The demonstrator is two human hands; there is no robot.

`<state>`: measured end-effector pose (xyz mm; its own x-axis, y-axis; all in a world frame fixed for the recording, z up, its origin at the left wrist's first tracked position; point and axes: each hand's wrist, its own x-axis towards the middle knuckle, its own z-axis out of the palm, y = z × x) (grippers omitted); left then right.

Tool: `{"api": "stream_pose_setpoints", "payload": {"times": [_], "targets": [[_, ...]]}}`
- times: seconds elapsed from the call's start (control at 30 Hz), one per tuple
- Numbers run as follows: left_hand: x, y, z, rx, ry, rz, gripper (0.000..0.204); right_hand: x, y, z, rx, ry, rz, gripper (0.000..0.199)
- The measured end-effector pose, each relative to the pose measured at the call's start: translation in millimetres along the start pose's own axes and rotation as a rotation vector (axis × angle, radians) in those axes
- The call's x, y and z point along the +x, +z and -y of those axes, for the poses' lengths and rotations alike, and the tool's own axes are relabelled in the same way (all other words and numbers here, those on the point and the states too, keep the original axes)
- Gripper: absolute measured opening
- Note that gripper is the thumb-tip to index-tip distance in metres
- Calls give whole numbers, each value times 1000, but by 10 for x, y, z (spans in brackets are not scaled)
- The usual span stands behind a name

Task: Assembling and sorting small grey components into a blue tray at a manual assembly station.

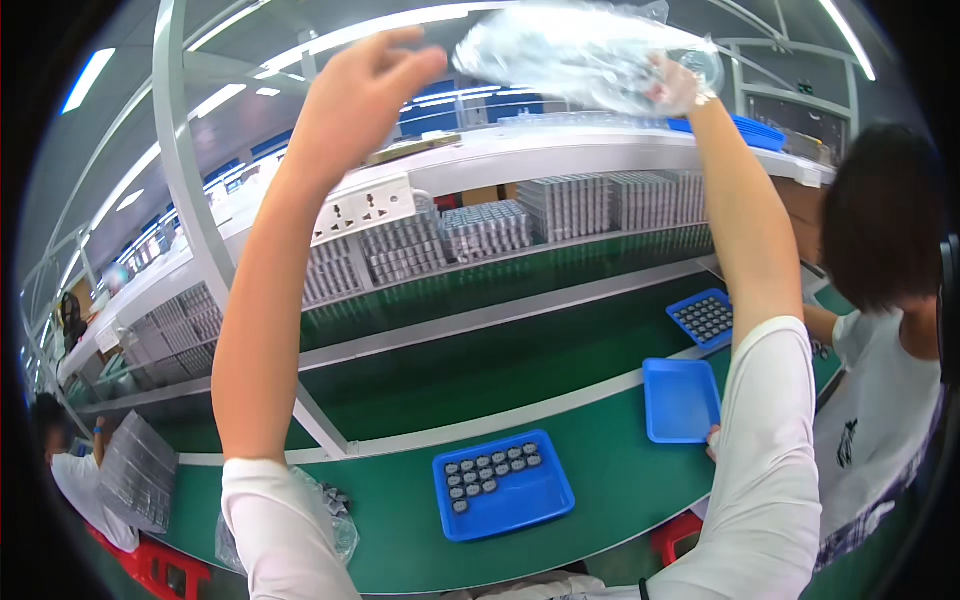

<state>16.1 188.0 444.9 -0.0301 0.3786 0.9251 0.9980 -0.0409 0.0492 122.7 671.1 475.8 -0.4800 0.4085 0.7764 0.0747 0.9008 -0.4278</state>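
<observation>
1. A clear, glossy, crinkled plastic bag is held above the white metal shelf.
2. Smooth blue plastic trays are seen below that shelf, on the matt green belt.
3. Small grey metallic parts are carried in one tray.

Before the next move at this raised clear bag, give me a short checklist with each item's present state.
1. Right hand grips the clear plastic bag: ok.
2. Left hand on the bag: not ok, open beside it, apart.
3. Bag contents: cannot tell, blurred.
4. Blue tray on the green bench below has free space: ok, small grey parts fill only its upper left.
5. Empty blue tray to the right: ok.
</observation>
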Motion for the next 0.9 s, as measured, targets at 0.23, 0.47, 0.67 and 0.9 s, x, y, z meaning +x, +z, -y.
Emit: {"api": "stream_pose_setpoints", "payload": {"times": [0.23,0.47,0.67,0.9], "targets": [[-1348,-233,-340,-123,-219,186,25,-438,7,-653,355,-77,-207,51],[-2694,-509,29,-102,-460,224,26,-1442,294,-112,1074,409,-937,42],[-3972,-994,751,98,-832,314,24,-3767,1412,404,1462,508,2,29],[-5083,-1651,787,389,-1201,568,28,-4893,2635,1563,1022,586,771,23]]}}
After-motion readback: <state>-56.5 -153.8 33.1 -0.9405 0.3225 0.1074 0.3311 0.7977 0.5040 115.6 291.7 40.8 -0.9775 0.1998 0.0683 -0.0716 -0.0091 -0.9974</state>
